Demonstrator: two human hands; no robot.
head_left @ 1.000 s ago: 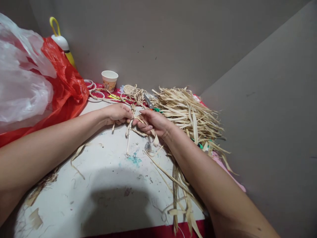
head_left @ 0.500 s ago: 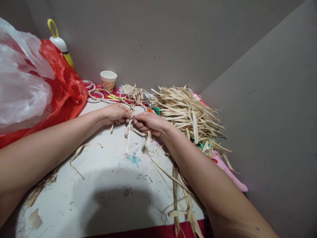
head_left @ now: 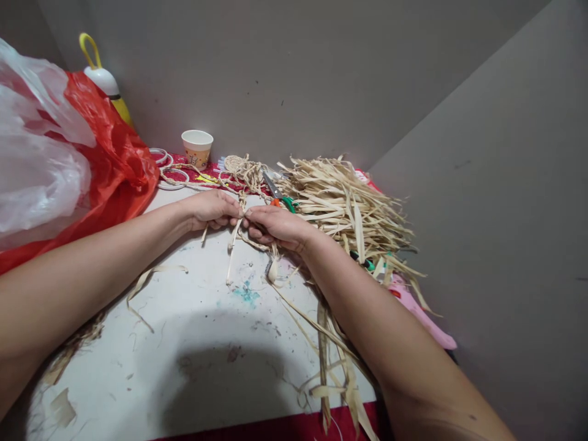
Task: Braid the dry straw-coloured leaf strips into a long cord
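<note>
My left hand and my right hand meet over the white tabletop, fingertips almost touching. Both are pinched on a twisted cord of dry straw-coloured fibre, whose loose ends hang down between them. Part of the cord is hidden behind my fingers. Just beyond my right hand lie scissors with orange and green handles. A heap of dry fibre strips spreads to the right. Farther back sits a coiled, braided fibre piece.
A paper cup stands at the back, with white rings beside it. Red and white plastic bags fill the left side, before a yellow-and-white bottle. Long strips trail under my right arm. A pink object lies at right.
The whole view has shifted slightly. Both hands keep their pinch on the cord, and its hanging end now slants a little more to the left.
</note>
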